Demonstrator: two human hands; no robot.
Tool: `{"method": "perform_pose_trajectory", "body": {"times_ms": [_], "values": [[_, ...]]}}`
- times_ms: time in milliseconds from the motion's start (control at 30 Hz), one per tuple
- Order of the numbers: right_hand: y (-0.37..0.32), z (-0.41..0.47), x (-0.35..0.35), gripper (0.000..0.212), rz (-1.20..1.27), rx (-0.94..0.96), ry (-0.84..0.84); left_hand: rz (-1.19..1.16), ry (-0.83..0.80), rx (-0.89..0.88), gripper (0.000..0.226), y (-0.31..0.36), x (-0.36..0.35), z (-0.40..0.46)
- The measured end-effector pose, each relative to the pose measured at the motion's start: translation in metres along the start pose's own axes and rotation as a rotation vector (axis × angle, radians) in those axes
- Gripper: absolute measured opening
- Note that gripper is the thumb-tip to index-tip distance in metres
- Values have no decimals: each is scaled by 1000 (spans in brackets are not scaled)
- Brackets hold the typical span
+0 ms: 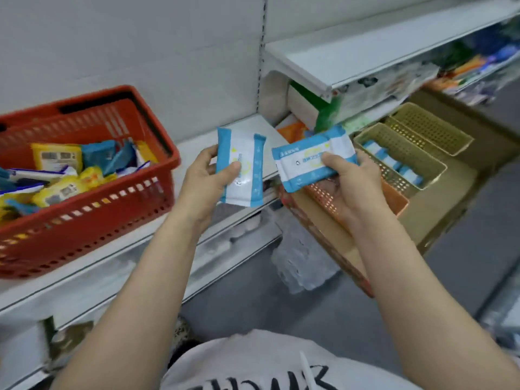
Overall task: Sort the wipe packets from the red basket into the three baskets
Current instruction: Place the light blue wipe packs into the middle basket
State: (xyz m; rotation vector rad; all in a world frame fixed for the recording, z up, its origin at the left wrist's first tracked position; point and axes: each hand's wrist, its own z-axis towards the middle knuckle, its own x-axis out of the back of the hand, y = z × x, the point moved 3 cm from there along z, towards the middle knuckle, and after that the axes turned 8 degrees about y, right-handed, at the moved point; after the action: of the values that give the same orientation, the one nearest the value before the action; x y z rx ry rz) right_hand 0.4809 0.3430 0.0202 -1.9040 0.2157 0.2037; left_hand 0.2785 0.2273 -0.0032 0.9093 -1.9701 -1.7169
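Two blue-and-white wipe packets in hand, one per hand. Left hand (pixel 213 171) pinches the upright packet (pixel 241 170), thumb on its face, fingers behind. Right hand (pixel 349 178) grips the tilted packet (pixel 312 157) the same way, thumb on top, just short of the tan basket (pixel 439 164) that already holds matching blue packets. Step in hand, by my reading: carrying a sorted pair across to that basket. Next move likely calls for reaching right and letting go over it, clear of the orange basket (pixel 398 199) below. Both forearms extended forward, bare, wrists slightly raised. Red basket (pixel 135 198) sits on the shelf (pixel 239 220) at left, still holding many mixed packets.
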Motion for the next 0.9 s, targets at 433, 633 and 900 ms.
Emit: {"method": "perform_pose_trajectory", "body": {"times_ms": [433, 633, 900], "values": [[-36, 92, 217, 30, -49, -32, 251, 132, -60, 138, 25, -60, -211, -39], [-57, 149, 239, 66, -132, -71, 201, 203, -124, 162, 23, -83, -287, 13], [-87, 233, 252, 37, -319, -69, 172, 218, -159, 214, 18, -92, -362, 66]]}}
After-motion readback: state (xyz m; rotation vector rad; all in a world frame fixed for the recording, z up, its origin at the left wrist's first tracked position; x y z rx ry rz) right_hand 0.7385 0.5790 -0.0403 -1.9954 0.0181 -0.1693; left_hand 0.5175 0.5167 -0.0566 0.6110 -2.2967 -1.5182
